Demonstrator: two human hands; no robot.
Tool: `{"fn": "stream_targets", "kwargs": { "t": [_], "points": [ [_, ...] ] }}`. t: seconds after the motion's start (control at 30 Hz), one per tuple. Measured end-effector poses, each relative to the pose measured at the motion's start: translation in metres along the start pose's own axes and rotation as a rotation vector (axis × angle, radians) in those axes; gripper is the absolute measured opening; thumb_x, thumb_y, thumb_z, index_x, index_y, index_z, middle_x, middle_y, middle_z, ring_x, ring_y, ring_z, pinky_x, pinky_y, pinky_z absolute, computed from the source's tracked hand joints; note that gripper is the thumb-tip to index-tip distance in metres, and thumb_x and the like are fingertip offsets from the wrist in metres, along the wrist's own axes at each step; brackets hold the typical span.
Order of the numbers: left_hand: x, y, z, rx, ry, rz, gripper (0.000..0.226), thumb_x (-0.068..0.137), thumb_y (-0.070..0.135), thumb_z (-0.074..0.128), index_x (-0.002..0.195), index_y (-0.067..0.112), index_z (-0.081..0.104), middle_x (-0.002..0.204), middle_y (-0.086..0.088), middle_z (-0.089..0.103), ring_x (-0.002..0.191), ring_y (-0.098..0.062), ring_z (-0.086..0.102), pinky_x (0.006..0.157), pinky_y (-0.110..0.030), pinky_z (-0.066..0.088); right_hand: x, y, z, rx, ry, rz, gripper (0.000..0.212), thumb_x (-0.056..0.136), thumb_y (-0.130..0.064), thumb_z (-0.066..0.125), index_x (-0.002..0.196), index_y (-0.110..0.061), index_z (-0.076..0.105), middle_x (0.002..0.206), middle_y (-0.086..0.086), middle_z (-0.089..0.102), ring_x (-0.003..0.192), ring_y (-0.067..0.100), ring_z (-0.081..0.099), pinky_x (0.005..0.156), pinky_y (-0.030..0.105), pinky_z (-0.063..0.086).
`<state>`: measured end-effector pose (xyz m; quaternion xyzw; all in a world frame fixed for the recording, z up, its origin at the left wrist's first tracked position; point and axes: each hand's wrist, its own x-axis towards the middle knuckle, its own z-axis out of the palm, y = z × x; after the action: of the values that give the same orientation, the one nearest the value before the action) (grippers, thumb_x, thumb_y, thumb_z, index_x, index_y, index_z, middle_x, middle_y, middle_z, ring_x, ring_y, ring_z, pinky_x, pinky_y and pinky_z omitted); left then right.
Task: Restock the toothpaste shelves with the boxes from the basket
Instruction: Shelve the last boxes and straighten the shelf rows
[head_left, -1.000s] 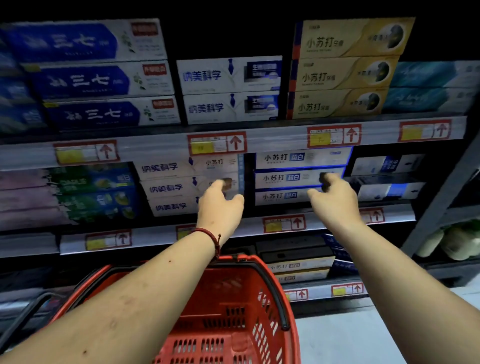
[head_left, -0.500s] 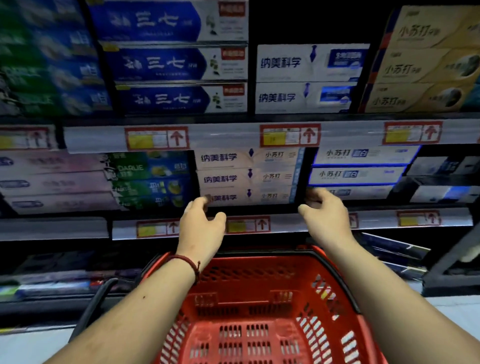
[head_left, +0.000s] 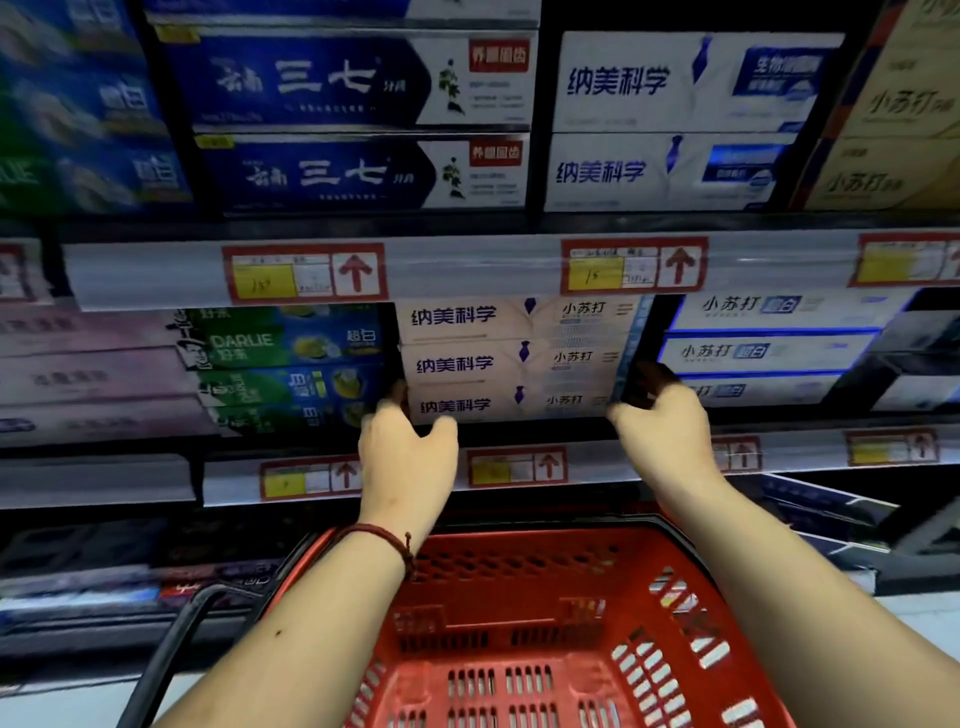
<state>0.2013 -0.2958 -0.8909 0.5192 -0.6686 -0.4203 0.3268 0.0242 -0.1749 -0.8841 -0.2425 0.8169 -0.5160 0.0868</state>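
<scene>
A stack of three cream toothpaste boxes (head_left: 511, 358) lies on the middle shelf (head_left: 634, 465). My left hand (head_left: 405, 457) holds the left end of the bottom cream box (head_left: 498, 406), fingers in the gap beside it and thumb at its front lower edge. My right hand (head_left: 667, 431) grips the stack's right end, with its fingertips hidden in the dark gap there. Below my arms stands the red basket (head_left: 519, 571); no boxes show in the part of it that I see.
Green Darlie boxes (head_left: 291, 364) sit left of the stack and blue-and-white boxes (head_left: 769, 353) right of it. The shelf above carries dark blue boxes (head_left: 332, 124) and white boxes (head_left: 675, 124). A black basket handle (head_left: 171, 649) hangs at the lower left.
My view has come closer to the shelf and shifted left. Both hands have spread to the two ends of the cream stack; the right hand left the blue-and-white boxes.
</scene>
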Motion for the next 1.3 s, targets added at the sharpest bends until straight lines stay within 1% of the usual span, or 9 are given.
{"fn": "stream_targets", "kwargs": {
  "t": [0.07, 0.2, 0.33, 0.53, 0.73, 0.87, 0.97, 1.2, 1.3],
  "points": [
    [0.001, -0.002, 0.002, -0.019, -0.004, 0.005, 0.053, 0.075, 0.035, 0.06, 0.126, 0.019, 0.062, 0.122, -0.008, 0.064, 0.112, -0.029, 0.062, 0.101, -0.047, 0.052, 0.004, 0.001, 0.002, 0.038, 0.013, 0.012, 0.049, 0.08, -0.004, 0.065, 0.125, -0.025, 0.067, 0.109, -0.006, 0.074, 0.103, 0.02, 0.067, 0.095, 0.033, 0.053],
    [0.006, -0.003, 0.002, -0.128, 0.014, -0.035, 0.046, 0.087, 0.009, 0.066, 0.131, 0.019, 0.064, 0.116, -0.005, 0.07, 0.106, -0.027, 0.066, 0.091, -0.035, 0.054, 0.005, 0.005, 0.005, 0.115, 0.033, 0.049, 0.038, 0.078, -0.003, 0.065, 0.109, -0.025, 0.072, 0.097, -0.01, 0.075, 0.096, 0.019, 0.069, 0.09, 0.034, 0.055],
    [0.009, -0.007, 0.0, -0.167, -0.017, -0.024, 0.043, 0.086, 0.009, 0.066, 0.128, 0.02, 0.067, 0.111, 0.001, 0.072, 0.102, -0.023, 0.066, 0.085, -0.029, 0.049, 0.004, 0.007, 0.006, 0.141, 0.041, 0.069, 0.035, 0.078, -0.006, 0.064, 0.106, -0.023, 0.074, 0.095, -0.008, 0.076, 0.094, 0.017, 0.069, 0.086, 0.034, 0.057],
    [0.011, -0.006, 0.0, -0.22, -0.016, -0.031, 0.041, 0.088, 0.008, 0.065, 0.127, 0.02, 0.065, 0.112, 0.002, 0.071, 0.102, -0.021, 0.064, 0.088, -0.028, 0.046, 0.001, 0.007, 0.006, 0.172, 0.045, 0.052, 0.032, 0.08, -0.004, 0.064, 0.104, -0.022, 0.075, 0.095, -0.009, 0.076, 0.094, 0.016, 0.069, 0.084, 0.032, 0.055],
    [0.011, -0.001, 0.0, -0.179, 0.004, -0.038, 0.035, 0.089, 0.016, 0.065, 0.124, 0.018, 0.066, 0.112, -0.001, 0.071, 0.102, -0.026, 0.065, 0.093, -0.038, 0.054, -0.002, 0.005, 0.003, 0.181, 0.039, 0.049, 0.03, 0.083, -0.004, 0.063, 0.103, -0.024, 0.071, 0.097, -0.009, 0.074, 0.097, 0.018, 0.067, 0.08, 0.028, 0.05],
    [0.011, 0.01, -0.005, -0.187, 0.095, 0.012, 0.039, 0.089, 0.017, 0.065, 0.129, 0.02, 0.065, 0.116, 0.001, 0.071, 0.104, -0.024, 0.066, 0.096, -0.04, 0.055, -0.004, -0.01, -0.002, 0.172, 0.096, -0.038, 0.042, 0.084, -0.002, 0.063, 0.122, -0.021, 0.066, 0.106, -0.008, 0.072, 0.101, 0.014, 0.065, 0.087, 0.025, 0.053],
    [0.008, 0.016, -0.008, -0.206, 0.107, 0.062, 0.045, 0.09, 0.013, 0.064, 0.134, 0.025, 0.064, 0.117, 0.005, 0.071, 0.106, -0.018, 0.066, 0.091, -0.031, 0.053, -0.005, -0.019, -0.003, 0.183, 0.116, -0.084, 0.052, 0.085, -0.003, 0.062, 0.134, -0.018, 0.061, 0.118, -0.002, 0.071, 0.107, 0.014, 0.065, 0.083, 0.017, 0.051],
    [0.003, 0.02, -0.01, -0.208, 0.138, 0.121, 0.049, 0.089, 0.012, 0.064, 0.135, 0.029, 0.063, 0.116, 0.003, 0.071, 0.105, -0.019, 0.067, 0.093, -0.038, 0.058, -0.005, -0.017, -0.001, 0.205, 0.101, -0.08, 0.056, 0.084, -0.004, 0.063, 0.137, -0.02, 0.061, 0.119, -0.004, 0.072, 0.108, 0.011, 0.067, 0.099, 0.034, 0.054],
    [0.003, 0.019, -0.009, -0.242, 0.155, 0.11, 0.046, 0.088, 0.014, 0.064, 0.13, 0.031, 0.066, 0.116, 0.001, 0.07, 0.103, -0.019, 0.067, 0.095, -0.043, 0.058, -0.003, -0.016, -0.001, 0.222, 0.079, -0.068, 0.058, 0.083, -0.005, 0.063, 0.139, -0.022, 0.06, 0.121, -0.006, 0.071, 0.112, 0.012, 0.066, 0.099, 0.034, 0.054]
  ]
}}
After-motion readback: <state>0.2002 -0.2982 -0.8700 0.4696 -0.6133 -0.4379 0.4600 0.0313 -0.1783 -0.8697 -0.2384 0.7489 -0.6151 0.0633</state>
